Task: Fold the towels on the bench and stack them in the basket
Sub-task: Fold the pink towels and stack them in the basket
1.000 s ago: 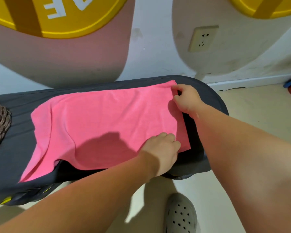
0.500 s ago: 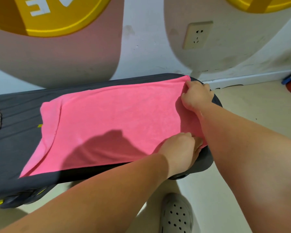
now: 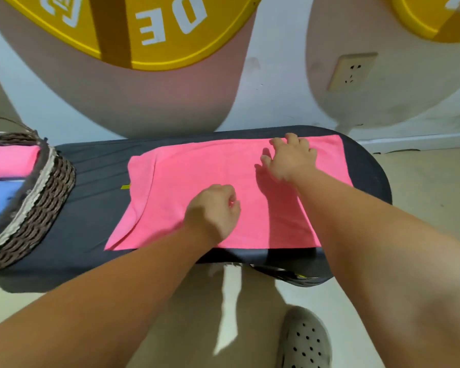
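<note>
Pink towel — flat on bench.

A dark grey padded bench with rounded ends stands on the pale floor. A wicker basket sits on one end of it, partly cut off by the edge of view. Apart from the basket, with a strip of seat between them, a pink towel lies spread flat and reaches almost to the bench's other end. The towel's edge facing the basket is doubled over in a narrow strip. A small yellow tag shows on the seat, touching that edge.
</note>
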